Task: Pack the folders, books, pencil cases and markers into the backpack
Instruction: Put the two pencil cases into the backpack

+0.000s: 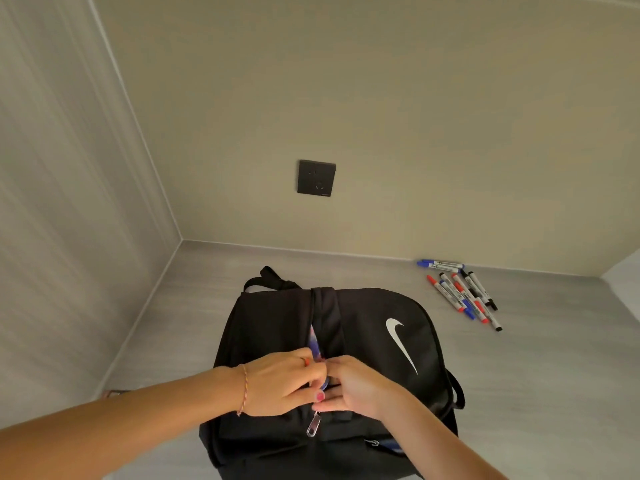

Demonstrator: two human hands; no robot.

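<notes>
Hands meet at the black backpack's zip opening: left hand [284, 379] and right hand [356, 386] pinch something purple-patterned into the backpack [277, 323]. Beyond the right hand, whiteboard markers [462, 292] lie unpacked on the tabletop [519, 358].

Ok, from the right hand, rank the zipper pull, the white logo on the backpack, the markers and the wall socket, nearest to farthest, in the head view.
From the right hand:
1. Zipper pull, just below the fingers, toward the person.
2. White logo, on the backpack, up and to the right.
3. Markers, on the floor to the right, near the wall.
4. Wall socket, on the far wall.
</notes>
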